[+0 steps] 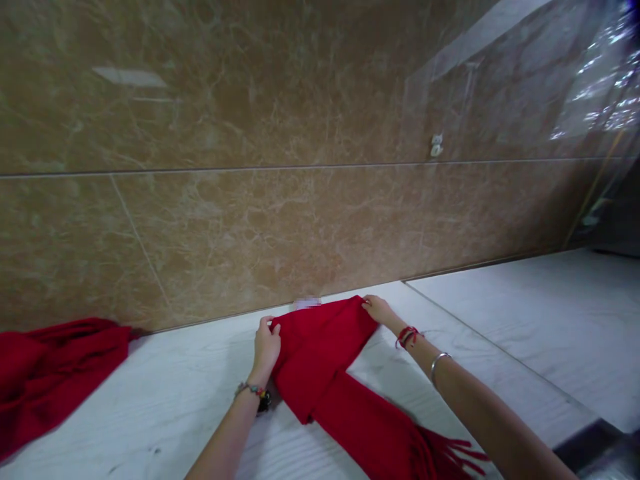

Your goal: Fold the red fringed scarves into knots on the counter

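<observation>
A red scarf (320, 353) lies on the white wood-grained table, folded over itself at its far end. Its fringed end trails toward me at the lower right. My left hand (267, 343) pinches the far left corner of the fold between thumb and fingers. At the far right corner, my right hand (377, 311) grips the cloth the same way. Between the two hands the folded edge is stretched fairly straight. Just behind that edge a small pale label or paper (307, 303) shows, its details blurred.
Another red cloth (55, 373) lies bunched at the left. A brown marbled tile wall (250, 233) rises behind the white table (190, 393), with a small white fitting (437, 145) on it. Shiny clear plastic (600, 87) is at the upper right; a dark object (595, 440) sits lower right.
</observation>
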A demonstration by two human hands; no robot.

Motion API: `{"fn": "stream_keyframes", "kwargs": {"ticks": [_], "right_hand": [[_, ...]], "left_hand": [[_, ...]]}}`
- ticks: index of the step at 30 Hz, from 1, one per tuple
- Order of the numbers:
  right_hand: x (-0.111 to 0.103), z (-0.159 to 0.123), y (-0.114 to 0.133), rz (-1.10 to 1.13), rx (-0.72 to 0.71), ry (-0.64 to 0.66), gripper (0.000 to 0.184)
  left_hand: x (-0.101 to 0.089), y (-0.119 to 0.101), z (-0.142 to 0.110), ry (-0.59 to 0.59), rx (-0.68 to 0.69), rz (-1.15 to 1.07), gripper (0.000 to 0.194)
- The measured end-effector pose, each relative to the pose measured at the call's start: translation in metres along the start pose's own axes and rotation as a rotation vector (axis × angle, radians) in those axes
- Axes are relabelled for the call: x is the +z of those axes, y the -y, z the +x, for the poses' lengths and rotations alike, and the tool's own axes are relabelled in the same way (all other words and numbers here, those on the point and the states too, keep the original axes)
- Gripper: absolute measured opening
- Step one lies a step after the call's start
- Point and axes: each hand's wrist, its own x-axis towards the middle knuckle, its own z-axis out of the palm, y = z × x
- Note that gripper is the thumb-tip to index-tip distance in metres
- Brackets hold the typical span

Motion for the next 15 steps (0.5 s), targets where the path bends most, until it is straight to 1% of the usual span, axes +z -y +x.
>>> {"fn": "stream_keyframes", "kwargs": {"ticks": [3,6,7,9,11,12,13,15], "right_hand": [[-0.001,-0.002,0.006,-0.036,0.023,-0.013,0.029],[-0.005,-0.008,0.022,-0.058,0.001,-0.066,0.037],[-0.005,-0.012,0.029,-0.062,-0.031,-0.09,0.041],[-0.001,-0.024,0.041,-0.086,-0.153,-0.109,0.048],[0.007,-0.037,0.048,-0.144,-0.293,-0.064,0.055],[0.012,-0.043,0.05,-0.186,-0.345,-0.03,0.057],[0.017,-0.047,0.051,-0.228,-0.375,0.002,0.058],[0.024,-0.053,0.049,-0.288,-0.39,0.033,0.059]], "left_hand": [[0.0,-0.004,0.0,0.004,0.019,0.058,0.03],[-0.006,-0.009,-0.003,0.002,0.055,0.113,0.036],[-0.008,-0.011,-0.005,-0.007,0.092,0.144,0.039],[-0.011,-0.011,-0.012,-0.01,0.213,0.254,0.045],[-0.013,-0.009,-0.021,0.054,0.318,0.417,0.051],[-0.013,-0.007,-0.024,0.111,0.332,0.495,0.053],[-0.013,-0.005,-0.028,0.172,0.319,0.556,0.054],[-0.014,-0.001,-0.031,0.268,0.262,0.631,0.054]]}}
